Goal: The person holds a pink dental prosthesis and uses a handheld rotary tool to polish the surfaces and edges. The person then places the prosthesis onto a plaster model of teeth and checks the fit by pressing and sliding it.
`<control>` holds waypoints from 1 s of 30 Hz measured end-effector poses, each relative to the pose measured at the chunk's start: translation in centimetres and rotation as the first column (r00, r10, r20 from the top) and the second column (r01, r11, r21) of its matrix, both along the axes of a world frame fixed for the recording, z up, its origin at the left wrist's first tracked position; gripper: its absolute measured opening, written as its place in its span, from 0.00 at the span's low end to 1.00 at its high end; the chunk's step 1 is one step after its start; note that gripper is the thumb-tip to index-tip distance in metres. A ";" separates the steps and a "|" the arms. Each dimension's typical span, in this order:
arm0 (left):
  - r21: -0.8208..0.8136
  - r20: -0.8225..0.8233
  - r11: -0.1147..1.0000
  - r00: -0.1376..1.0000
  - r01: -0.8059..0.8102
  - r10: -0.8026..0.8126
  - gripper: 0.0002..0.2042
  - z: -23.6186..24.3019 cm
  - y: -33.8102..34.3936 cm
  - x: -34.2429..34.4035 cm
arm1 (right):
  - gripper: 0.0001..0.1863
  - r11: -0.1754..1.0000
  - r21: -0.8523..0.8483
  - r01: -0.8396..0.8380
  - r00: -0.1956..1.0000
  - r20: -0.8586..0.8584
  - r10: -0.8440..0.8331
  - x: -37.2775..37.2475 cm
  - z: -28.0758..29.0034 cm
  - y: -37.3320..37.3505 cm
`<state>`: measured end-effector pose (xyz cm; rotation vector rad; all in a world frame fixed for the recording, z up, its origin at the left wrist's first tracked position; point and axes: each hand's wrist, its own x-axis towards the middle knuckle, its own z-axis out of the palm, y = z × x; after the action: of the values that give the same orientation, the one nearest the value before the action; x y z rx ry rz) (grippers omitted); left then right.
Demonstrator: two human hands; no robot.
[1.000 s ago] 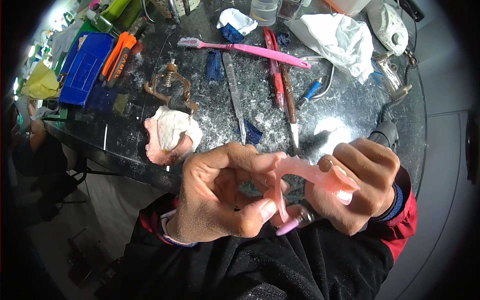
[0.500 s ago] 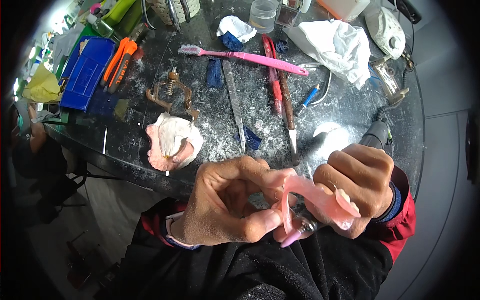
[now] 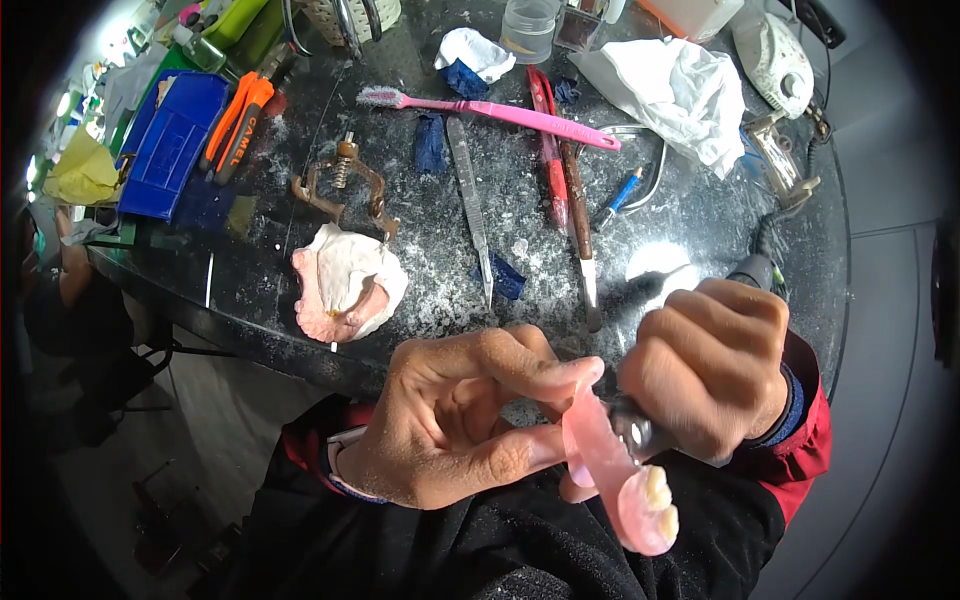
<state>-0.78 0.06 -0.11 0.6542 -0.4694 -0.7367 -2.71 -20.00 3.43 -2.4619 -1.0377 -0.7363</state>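
Note:
My left hand (image 3: pixel 460 420) pinches a pink partial denture (image 3: pixel 602 445) between thumb and fingers. A few cream teeth stand at its lower end, which hangs toward my lap. My right fist (image 3: pixel 712 370) is wrapped round a rotary handpiece (image 3: pixel 634 428). Its metal nose points at the denture from behind, and a bit of pink grinding tip shows under my left thumb. Whether tip and denture touch cannot be made out. Beyond my left hand, a white plaster dental model (image 3: pixel 352 275) with pink along its edge rests near the table's front edge.
On the dusty black table (image 3: pixel 430 270) lie a pink toothbrush (image 3: pixel 510 116), a metal scalpel handle (image 3: pixel 468 195), a brown-handled knife (image 3: pixel 578 215) and a bronze articulator (image 3: pixel 375 190). Farther back are a crumpled white bag (image 3: pixel 665 95), orange-handled pliers (image 3: pixel 238 120) and a blue box (image 3: pixel 172 145).
My left hand has turned the denture, so its toothed end has swung down and toward me. The handpiece nose now shows behind it. My right hand has shifted only slightly.

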 end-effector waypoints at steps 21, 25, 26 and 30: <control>-0.036 -0.090 0.997 0.994 -0.061 0.058 0.18 -0.8 0.1 -0.7 | 0.28 0.975 -0.221 -0.035 0.997 -0.068 0.021 -0.4 0.3 -0.9; -0.050 -0.097 0.998 0.995 -0.035 0.030 0.17 -0.8 0.3 -0.5 | 0.29 0.990 -0.132 0.041 0.993 -0.105 -0.055 -0.2 0.9 -0.3; -0.052 -0.095 0.998 0.995 -0.030 0.025 0.17 -0.8 0.2 -0.3 | 0.30 0.983 -0.155 0.097 0.985 -0.127 -0.117 -0.4 0.7 -0.2; -0.002 -0.038 0.998 0.997 -0.067 0.067 0.17 -0.4 0.3 -0.4 | 0.30 0.989 -0.137 0.060 0.989 -0.124 -0.078 -0.3 0.4 -0.2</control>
<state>-1.17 0.39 -0.55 0.6487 -0.4121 -0.6834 -3.00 -20.22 3.84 -2.6317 -0.9866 -0.5355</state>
